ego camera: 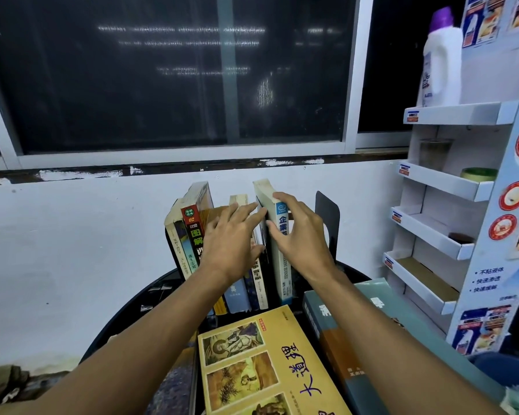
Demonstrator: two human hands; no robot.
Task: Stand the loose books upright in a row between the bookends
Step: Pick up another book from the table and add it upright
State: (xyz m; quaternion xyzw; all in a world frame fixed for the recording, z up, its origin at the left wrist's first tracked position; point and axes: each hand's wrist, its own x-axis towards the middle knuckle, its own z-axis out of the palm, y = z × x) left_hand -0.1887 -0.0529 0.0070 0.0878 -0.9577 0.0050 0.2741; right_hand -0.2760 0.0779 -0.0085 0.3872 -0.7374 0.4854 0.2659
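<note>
Between the bookends most books stand; your right hand fingers wrap the white-spined book, left hand flat and open steadies neighbours; yellow illustrated book and grey-teal book still lie loose

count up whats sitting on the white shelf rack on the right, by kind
white bottle with purple cap: 1
clear glass: 1
green tape roll: 1
dark low object, too dim to identify: 1
total: 4
</note>
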